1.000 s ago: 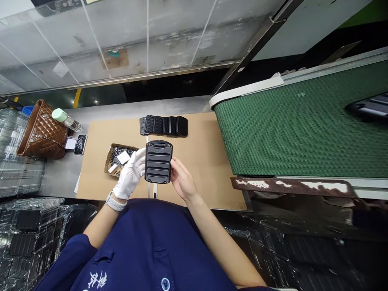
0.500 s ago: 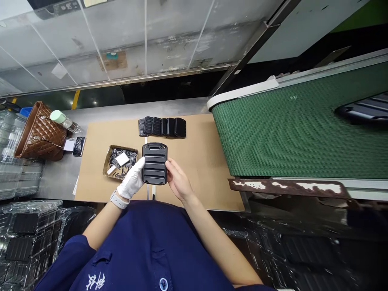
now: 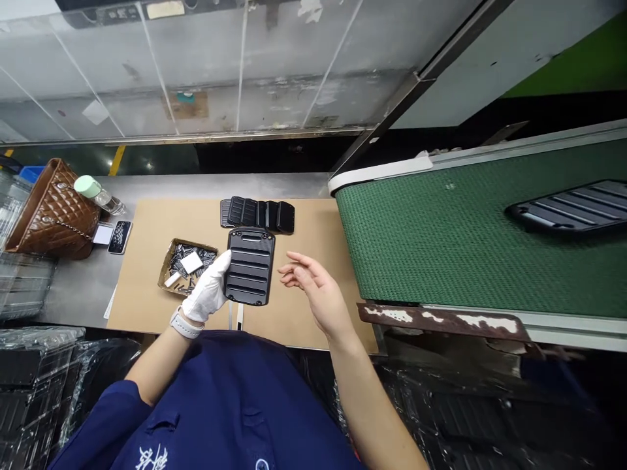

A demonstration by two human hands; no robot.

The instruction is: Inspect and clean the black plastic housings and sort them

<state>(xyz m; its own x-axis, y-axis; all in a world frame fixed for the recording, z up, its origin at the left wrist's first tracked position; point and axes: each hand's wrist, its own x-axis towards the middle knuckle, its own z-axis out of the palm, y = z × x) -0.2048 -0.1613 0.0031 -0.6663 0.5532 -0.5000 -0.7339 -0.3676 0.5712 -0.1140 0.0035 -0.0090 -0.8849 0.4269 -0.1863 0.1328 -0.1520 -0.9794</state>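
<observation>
A black ribbed panel [image 3: 249, 267] with rounded corners is held up over the cardboard-covered table. My left hand [image 3: 208, 288], in a white glove, grips its left edge. To the right of the panel is my bare right hand [image 3: 316, 287], apart from it, fingers spread and holding nothing. Behind the panel, several black panels [image 3: 236, 211] lean together in an overlapping row. Left of my gloved hand sits a shallow box [image 3: 165, 274] of small dark pieces, with a white block [image 3: 191, 262] on top.
A green conveyor belt [image 3: 416, 241] on the right carries another black ribbed panel [image 3: 578, 207]. On the left stand a brown quilted bag [image 3: 63, 215], a bottle [image 3: 100, 194] and a phone [image 3: 119, 237]. Plastic-wrapped trays [image 3: 29, 391] fill the lower left.
My right hand has let go of the panel and moved right, its fingers opening. My left hand still holds the panel, now slightly tilted. The panel on the belt shows further left in view.
</observation>
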